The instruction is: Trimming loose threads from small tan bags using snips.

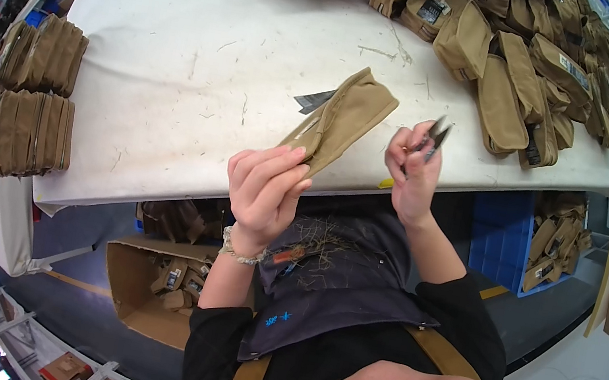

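Note:
My left hand [266, 188] pinches the near end of a tan fabric pouch [353, 114], lifted above the white-covered table [166, 102]. A dark tag [314, 101] sticks out from the pouch's left side. To the right, my right hand [413, 168] is closed around a pair of thread snips [436, 135]. Their dark blades point up and away from me, apart from the pouch and slightly blurred. Loose thread ends lie on the table and on my dark apron [341, 309].
Many tan pouches [506, 95] are heaped along the table's far and right sides. Upright stacks of them [25, 135] stand at the left. Below the table are a cardboard box [123, 284] and a blue bin [502, 239], both with pouches inside.

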Action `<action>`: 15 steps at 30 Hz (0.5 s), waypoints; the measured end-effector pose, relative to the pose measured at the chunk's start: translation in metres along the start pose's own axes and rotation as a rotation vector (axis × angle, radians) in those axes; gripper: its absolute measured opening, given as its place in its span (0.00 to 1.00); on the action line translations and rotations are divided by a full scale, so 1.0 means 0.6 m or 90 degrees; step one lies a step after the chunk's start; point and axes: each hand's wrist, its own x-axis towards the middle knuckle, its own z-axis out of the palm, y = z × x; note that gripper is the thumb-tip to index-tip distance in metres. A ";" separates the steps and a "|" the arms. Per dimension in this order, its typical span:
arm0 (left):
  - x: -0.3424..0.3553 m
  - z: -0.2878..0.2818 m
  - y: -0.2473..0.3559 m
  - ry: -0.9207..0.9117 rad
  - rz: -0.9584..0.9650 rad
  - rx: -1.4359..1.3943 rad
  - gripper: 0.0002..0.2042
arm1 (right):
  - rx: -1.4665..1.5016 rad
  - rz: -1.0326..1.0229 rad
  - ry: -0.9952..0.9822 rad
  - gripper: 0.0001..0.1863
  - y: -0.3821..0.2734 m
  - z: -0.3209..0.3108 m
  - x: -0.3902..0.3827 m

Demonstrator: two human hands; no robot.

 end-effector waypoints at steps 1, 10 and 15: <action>-0.010 0.001 0.000 -0.001 0.030 0.063 0.05 | -0.074 0.000 0.029 0.19 0.012 0.009 -0.001; -0.062 0.004 0.000 -0.121 -0.140 -0.004 0.04 | -0.276 0.064 0.129 0.18 0.068 0.025 -0.006; -0.021 -0.004 -0.009 -0.301 -0.325 -0.056 0.20 | -0.334 0.052 0.071 0.15 0.068 0.033 -0.008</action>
